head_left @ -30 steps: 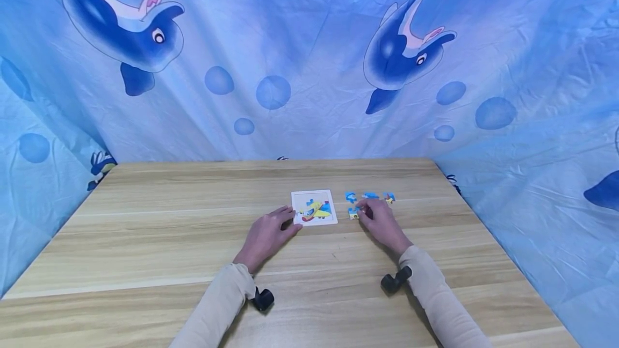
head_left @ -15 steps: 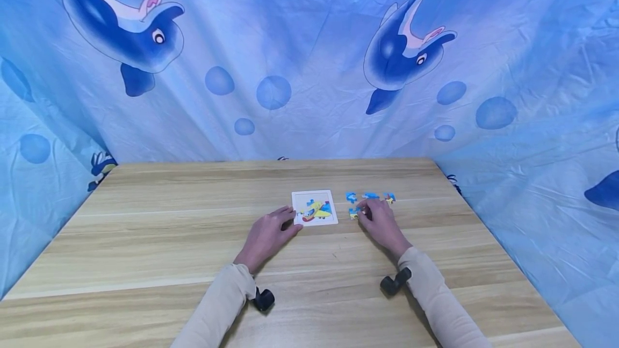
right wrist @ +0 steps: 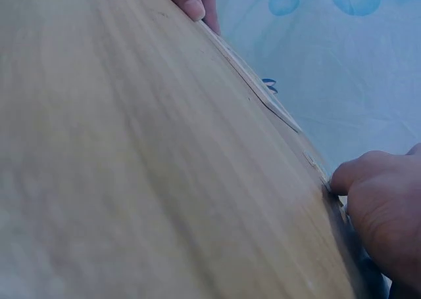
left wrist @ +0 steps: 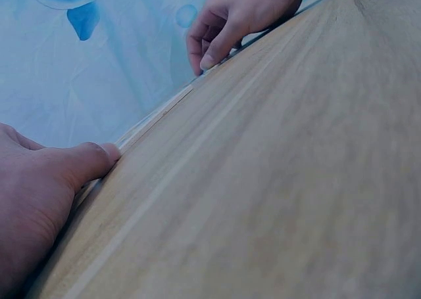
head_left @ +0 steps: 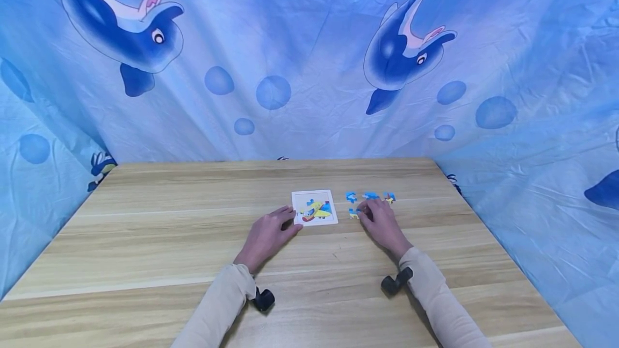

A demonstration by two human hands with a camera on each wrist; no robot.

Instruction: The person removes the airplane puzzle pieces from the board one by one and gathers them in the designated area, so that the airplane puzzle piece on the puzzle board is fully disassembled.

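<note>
Puzzle board (head_left: 301, 199), square with a white rim, lies flat on the wooden table (head_left: 193, 230); its partly filled aeroplane picture is too small for us to count the fitted parts. We see the left hand (head_left: 267, 232) gripping its near left corner, thumb at the near edge and fingers at the left, covering part of the rim. Our right hand (head_left: 382, 224) is narrow, fingertips curled at a puzzle piece (head_left: 353, 214) they half hide; we cannot tell whether they pinch or merely touch it. Beyond it we count three loose pieces (head_left: 351, 197), the middle one partly covered. Both wrist views show us the board only edge-on. Two sleeves (head_left: 213, 305) run out of view, and two dolphins (head_left: 145, 36) on the curtain (head_left: 309, 15) have cut-off tails.
</note>
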